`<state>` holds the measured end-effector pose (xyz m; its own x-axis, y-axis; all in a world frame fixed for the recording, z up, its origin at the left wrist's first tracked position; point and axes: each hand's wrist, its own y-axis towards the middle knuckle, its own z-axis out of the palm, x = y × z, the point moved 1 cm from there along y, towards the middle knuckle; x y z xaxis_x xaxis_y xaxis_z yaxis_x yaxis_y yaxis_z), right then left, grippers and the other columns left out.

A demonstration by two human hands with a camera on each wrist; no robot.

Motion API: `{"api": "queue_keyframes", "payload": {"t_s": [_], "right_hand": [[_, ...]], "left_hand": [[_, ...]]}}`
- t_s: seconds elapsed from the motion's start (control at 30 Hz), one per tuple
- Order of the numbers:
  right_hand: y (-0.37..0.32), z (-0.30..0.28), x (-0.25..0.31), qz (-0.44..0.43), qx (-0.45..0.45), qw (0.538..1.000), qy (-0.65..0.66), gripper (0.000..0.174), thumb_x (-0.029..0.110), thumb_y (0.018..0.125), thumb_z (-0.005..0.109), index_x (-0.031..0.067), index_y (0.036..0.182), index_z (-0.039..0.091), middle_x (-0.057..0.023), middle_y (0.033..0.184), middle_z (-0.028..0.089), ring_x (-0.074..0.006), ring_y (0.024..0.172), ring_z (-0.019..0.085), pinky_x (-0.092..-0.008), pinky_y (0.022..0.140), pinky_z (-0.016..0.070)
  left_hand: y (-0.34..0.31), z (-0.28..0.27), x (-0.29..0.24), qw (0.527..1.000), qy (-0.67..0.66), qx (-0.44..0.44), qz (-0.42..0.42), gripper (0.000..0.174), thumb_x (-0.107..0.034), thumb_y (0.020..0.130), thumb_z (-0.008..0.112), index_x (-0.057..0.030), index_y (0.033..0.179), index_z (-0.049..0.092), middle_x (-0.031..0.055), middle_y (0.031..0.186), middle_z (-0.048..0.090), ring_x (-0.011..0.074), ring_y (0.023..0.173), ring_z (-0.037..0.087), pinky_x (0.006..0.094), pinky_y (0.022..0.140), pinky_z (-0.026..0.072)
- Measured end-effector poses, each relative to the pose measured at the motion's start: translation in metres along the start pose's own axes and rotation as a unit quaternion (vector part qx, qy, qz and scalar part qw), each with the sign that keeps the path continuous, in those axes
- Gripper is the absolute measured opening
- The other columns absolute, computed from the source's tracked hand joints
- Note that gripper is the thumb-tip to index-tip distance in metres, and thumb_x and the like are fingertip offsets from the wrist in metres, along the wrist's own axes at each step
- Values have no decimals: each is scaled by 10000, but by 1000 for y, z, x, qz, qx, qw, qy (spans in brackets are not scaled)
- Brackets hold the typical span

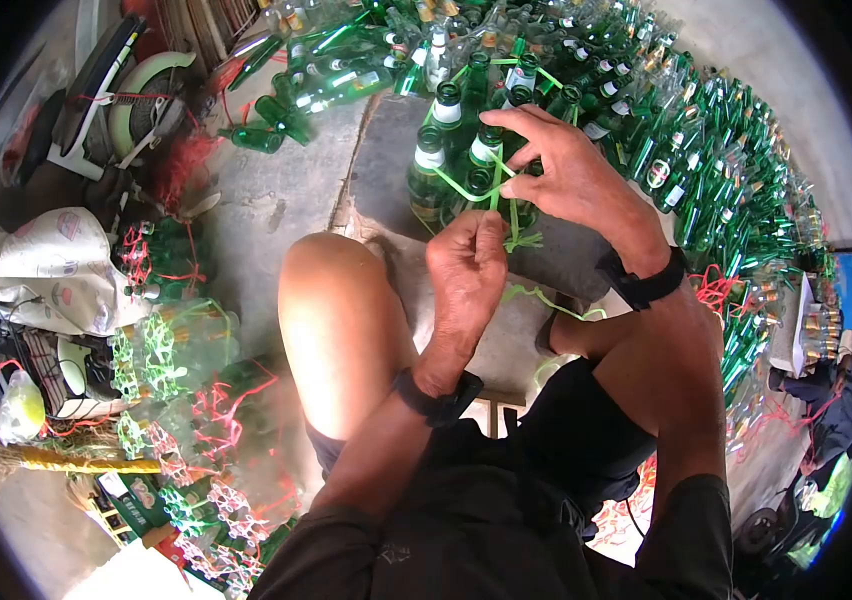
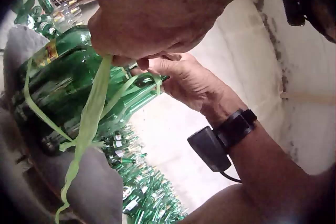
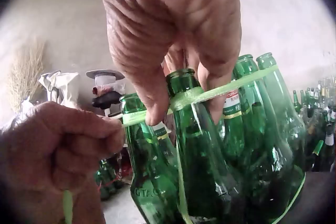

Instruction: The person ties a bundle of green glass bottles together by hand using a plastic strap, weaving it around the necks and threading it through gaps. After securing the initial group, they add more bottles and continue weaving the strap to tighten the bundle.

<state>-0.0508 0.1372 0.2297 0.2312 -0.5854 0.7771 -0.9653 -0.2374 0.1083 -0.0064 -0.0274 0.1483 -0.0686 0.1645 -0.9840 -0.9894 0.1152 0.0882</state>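
Observation:
A cluster of green glass bottles [image 1: 429, 157] stands upright between the knees, bound by a light-green plastic strip [image 2: 88, 121]. My left hand [image 1: 467, 262] pinches this strip close to the near bottles, its fingers curled; a loose tail hangs below it in the left wrist view. From above, my right hand [image 1: 581, 178] reaches over the necks. In the right wrist view its thumb and fingers straddle the neck of the front bottle [image 3: 202, 155], with the thumb [image 3: 156, 109] against the strip. Across the neighbouring necks the strip runs taut.
Many loose green bottles [image 1: 681, 150] are heaped behind and to the right. At the left lie a white sack [image 1: 56, 270] and bundles of bottles tied with coloured strips. The bound bottles stand on a dark slab [image 1: 386, 150]. Bare knees flank the work.

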Motion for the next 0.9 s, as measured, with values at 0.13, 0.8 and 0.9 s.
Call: {"api": "queue_keyframes", "payload": {"t_s": [0.13, 0.8, 0.9], "right_hand": [[0, 2, -2, -4, -13, 1000, -8, 694, -44, 747, 743, 42, 1402, 528, -174, 1181, 587, -305, 932, 720, -370, 766, 589], [-2, 0, -3, -10, -5, 999, -37, 700, -75, 775, 729, 68, 1429, 525, -149, 1287, 549, -289, 983, 710, -361, 782, 567], [-3, 0, -2, -29, -30, 998, -46, 659, -51, 747, 713, 46, 1379, 551, -174, 1208, 587, -333, 970, 680, -395, 806, 549]], "left_hand": [[2, -5, -6, 998, 63, 15, 2, 183, -88, 995, 612, 38, 888, 689, -13, 709, 596, 56, 710, 497, 267, 643, 445], [20, -22, -33, 960, 261, 85, 61, 163, -86, 976, 619, 26, 880, 689, 33, 649, 584, 78, 629, 502, 289, 577, 453], [23, -24, -36, 946, 294, 104, 88, 155, -86, 973, 622, 22, 893, 700, 52, 653, 595, 80, 632, 511, 289, 586, 462]]}}
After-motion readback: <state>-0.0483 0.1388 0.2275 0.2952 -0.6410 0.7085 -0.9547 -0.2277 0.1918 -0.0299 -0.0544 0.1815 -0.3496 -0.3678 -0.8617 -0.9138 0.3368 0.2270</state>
